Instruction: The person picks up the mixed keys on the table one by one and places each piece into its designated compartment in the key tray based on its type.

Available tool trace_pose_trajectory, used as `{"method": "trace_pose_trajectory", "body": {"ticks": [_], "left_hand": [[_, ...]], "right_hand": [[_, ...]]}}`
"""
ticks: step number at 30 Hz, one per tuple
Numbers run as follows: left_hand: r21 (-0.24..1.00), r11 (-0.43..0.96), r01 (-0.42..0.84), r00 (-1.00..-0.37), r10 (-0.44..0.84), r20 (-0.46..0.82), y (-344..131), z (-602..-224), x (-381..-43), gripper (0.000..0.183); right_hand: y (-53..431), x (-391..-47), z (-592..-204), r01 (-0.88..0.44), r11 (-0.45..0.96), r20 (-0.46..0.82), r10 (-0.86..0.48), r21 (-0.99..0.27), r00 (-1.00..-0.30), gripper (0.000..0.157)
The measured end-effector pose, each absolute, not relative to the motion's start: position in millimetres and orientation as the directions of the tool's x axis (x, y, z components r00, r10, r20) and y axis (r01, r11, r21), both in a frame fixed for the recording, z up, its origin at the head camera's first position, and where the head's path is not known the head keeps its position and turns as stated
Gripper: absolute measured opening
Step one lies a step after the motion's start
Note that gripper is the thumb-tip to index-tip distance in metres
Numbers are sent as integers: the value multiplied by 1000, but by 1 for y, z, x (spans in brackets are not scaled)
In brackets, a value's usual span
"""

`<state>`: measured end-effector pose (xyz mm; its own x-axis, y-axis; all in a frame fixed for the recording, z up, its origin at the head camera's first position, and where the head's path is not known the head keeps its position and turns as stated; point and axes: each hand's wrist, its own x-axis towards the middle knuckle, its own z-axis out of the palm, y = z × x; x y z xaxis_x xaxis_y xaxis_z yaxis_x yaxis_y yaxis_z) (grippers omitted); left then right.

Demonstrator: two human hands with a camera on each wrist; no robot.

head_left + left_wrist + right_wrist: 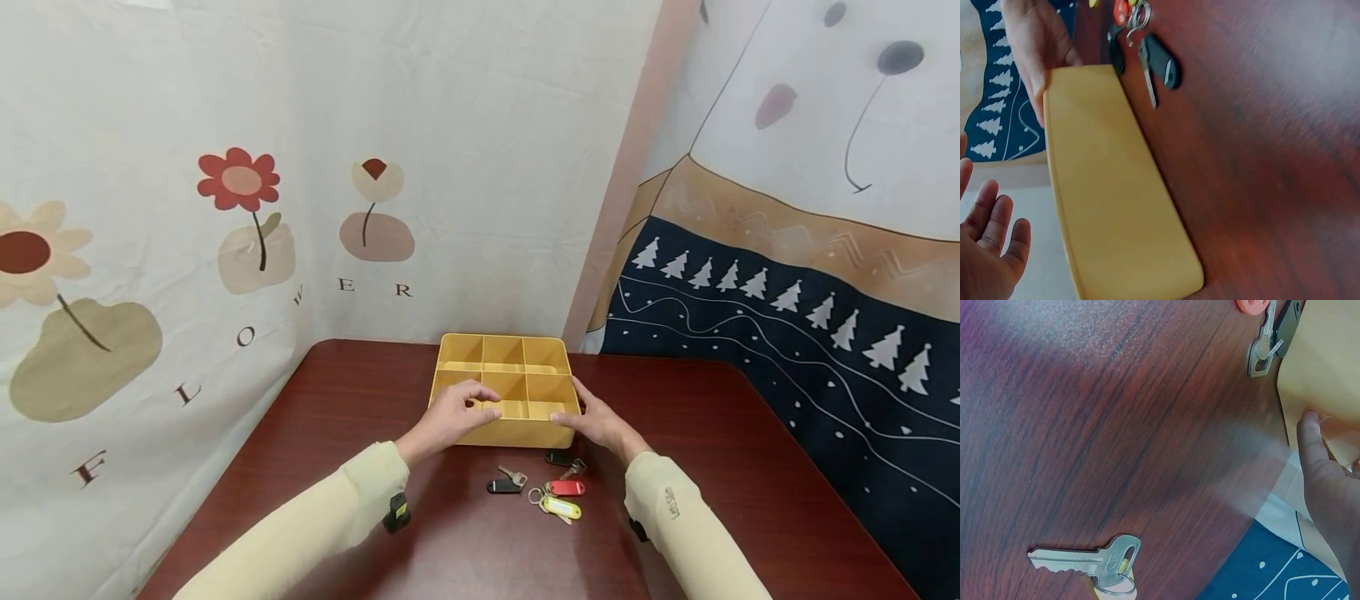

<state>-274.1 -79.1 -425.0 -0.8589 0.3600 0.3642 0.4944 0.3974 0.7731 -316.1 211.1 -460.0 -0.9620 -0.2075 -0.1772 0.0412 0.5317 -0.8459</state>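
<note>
A yellow six-compartment organizer box (504, 433) stands on the table in the head view. My left hand (456, 410) hovers over its front left part, fingers loosely bent and spread apart. The left wrist view shows those left fingers (997, 225) holding nothing, off the box's front wall (1110, 181). At the front right corner my right hand (597, 421) grips the box, thumb on the front and fingers along the right side. The right thumb (1313, 440) meets the yellow wall in the right wrist view.
Keys with tags lie before the box: a black tag (505, 486), a red tag (566, 488), a yellow tag (562, 507) and another black tag (558, 457). Another key (1097, 559) shows in the right wrist view. Printed cloths (480, 167) hang behind the red-brown table (360, 375).
</note>
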Motion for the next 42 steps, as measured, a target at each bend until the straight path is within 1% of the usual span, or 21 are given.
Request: {"method": "trace_pose_trajectory", "body": {"ticks": [3,11,17,19,26,34,42], "left_hand": [[768,390,508,-851,368,375,-78,-430,-268,16],[773,392,499,-856,363,368,-76,-443,-254,14],[794,392,464,-865,394,311,-74,-454,-246,17],[799,393,455,-865,407,292,-74,-458,-243,15],[759,445,476,-854,439,278,-67,-473,-235,15],[761,442,475,-842,481,246,-57,-487,-232,12],[690,502,522,-822,513,248,-48,-494,-231,10]], "right_hand": [[211,-316,-460,41,529,-176,-207,-848,-962,108],[211,-314,-459,37,539,-175,-207,-842,-962,107],[210,-313,-458,33,525,-172,-219,-851,-960,106],[210,-313,-458,29,521,-169,-223,-853,-960,106],[211,-314,-459,19,523,-159,-224,-852,-961,106],[210,-314,-459,25,530,-164,-217,-848,-962,106],[211,-313,-460,14,526,-156,-226,-850,-962,106]]}}
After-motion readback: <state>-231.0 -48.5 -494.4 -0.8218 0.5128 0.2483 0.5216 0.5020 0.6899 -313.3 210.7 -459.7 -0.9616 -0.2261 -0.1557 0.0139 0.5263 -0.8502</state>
